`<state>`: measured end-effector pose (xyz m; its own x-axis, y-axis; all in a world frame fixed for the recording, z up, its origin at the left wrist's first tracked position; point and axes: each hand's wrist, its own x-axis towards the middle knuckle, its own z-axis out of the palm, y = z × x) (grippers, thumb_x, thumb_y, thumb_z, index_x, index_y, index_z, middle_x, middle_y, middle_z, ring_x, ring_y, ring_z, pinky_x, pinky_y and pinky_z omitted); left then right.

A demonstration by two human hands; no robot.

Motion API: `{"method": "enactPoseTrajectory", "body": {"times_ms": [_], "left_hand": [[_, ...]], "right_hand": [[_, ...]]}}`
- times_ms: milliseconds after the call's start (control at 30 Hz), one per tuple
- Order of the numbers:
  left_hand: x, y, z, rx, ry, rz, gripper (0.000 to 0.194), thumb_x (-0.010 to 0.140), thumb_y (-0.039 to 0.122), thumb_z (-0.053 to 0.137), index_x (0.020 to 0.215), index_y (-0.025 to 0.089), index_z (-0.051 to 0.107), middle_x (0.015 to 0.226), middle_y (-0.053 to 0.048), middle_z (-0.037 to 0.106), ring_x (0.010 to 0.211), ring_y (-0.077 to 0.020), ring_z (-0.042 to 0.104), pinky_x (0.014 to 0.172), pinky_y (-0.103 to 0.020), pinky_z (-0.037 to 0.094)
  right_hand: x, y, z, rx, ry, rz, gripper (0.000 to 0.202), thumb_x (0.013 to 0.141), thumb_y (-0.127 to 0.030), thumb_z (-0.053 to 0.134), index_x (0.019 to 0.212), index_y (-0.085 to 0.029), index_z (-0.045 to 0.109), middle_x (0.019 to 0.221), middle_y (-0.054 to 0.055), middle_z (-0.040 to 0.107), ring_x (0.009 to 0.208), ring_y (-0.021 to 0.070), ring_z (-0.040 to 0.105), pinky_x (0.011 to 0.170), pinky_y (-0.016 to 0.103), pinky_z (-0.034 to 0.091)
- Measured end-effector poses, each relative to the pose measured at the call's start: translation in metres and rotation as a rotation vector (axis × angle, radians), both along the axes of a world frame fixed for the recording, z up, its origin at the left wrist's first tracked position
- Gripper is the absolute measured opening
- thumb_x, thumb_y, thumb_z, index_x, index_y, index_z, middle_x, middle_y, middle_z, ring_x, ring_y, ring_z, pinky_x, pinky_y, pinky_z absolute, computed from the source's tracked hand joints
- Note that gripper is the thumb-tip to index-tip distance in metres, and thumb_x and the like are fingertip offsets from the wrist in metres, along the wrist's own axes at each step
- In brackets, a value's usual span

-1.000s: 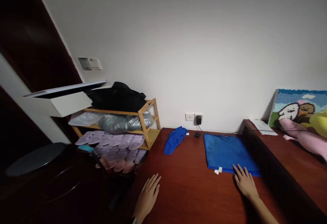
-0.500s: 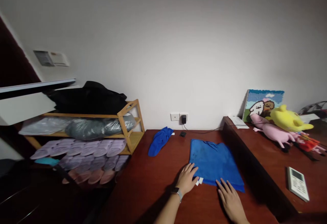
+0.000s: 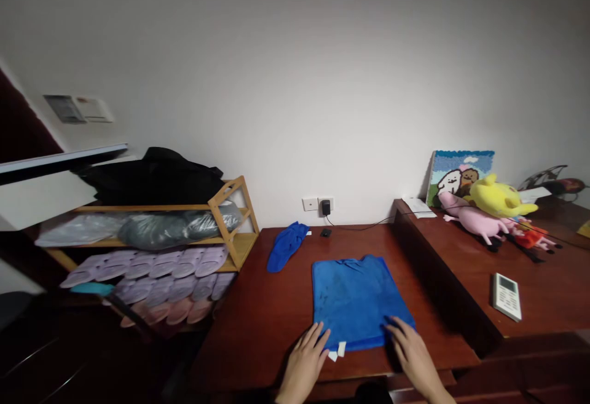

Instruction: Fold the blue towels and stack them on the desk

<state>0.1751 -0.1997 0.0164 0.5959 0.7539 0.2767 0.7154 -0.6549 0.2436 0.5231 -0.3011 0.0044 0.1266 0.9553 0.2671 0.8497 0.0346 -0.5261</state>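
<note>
A blue cloth, folded into a rough square, lies on the reddish-brown table, with white tags at its near edge. My left hand is at the cloth's near left corner, fingers spread and resting beside the tags, holding nothing. Over the near right part of the cloth is my right hand, its fingers apart and slightly bent, the tips at the cloth. A smaller crumpled blue cloth lies at the table's back left.
Right of the table, a higher surface bears plush toys, a remote and a picture. A black charger with a cable is on the wall. A wooden rack with slippers stands left.
The folded cloth has shifted left and nearer on the table. Both hands have moved nearer to me, and the right hand now reaches over the cloth. The view has turned slightly.
</note>
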Motion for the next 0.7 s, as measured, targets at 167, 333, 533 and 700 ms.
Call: {"method": "enactPoseTrajectory", "body": {"times_ms": [167, 333, 533, 700], "left_hand": [[-0.019, -0.001, 0.029, -0.016, 0.033, -0.056, 0.038, 0.099, 0.022, 0.051, 0.13, 0.037, 0.066, 0.135, -0.001, 0.069, 0.125, -0.0253, 0.064, 0.102, -0.041, 0.057], [-0.006, -0.002, 0.052, -0.12, -0.021, -0.001, 0.029, 0.093, 0.016, 0.056, 0.11, 0.032, 0.074, 0.114, -0.002, 0.073, 0.109, -0.0233, 0.066, 0.098, -0.038, 0.054], [0.008, 0.006, 0.061, -0.295, -0.155, 0.166, 0.019, 0.085, 0.017, 0.061, 0.085, 0.025, 0.077, 0.102, -0.002, 0.075, 0.099, -0.0193, 0.07, 0.091, -0.03, 0.053], [0.01, 0.005, 0.064, -0.259, -0.157, 0.169, 0.02, 0.088, 0.019, 0.058, 0.081, 0.024, 0.076, 0.097, -0.003, 0.076, 0.094, -0.0195, 0.071, 0.087, -0.03, 0.054]], "right_hand": [[0.044, 0.01, -0.007, 0.052, 0.094, -0.251, 0.045, 0.082, -0.033, 0.046, 0.117, -0.021, 0.073, 0.122, 0.014, 0.07, 0.112, 0.0321, 0.066, 0.104, 0.049, 0.051], [0.063, 0.023, 0.006, -0.036, 0.384, -0.233, 0.031, 0.072, -0.036, 0.054, 0.091, -0.023, 0.074, 0.102, 0.011, 0.078, 0.102, 0.0309, 0.073, 0.098, 0.044, 0.054], [0.072, 0.038, 0.043, -0.041, 0.493, -0.198, 0.036, 0.074, -0.05, 0.057, 0.088, -0.023, 0.076, 0.094, 0.008, 0.08, 0.092, 0.0294, 0.076, 0.087, 0.04, 0.058], [0.068, 0.048, 0.075, -0.054, 0.576, -0.11, 0.051, 0.075, -0.066, 0.054, 0.087, -0.02, 0.074, 0.073, 0.005, 0.075, 0.07, 0.0257, 0.074, 0.064, 0.037, 0.059]]}}
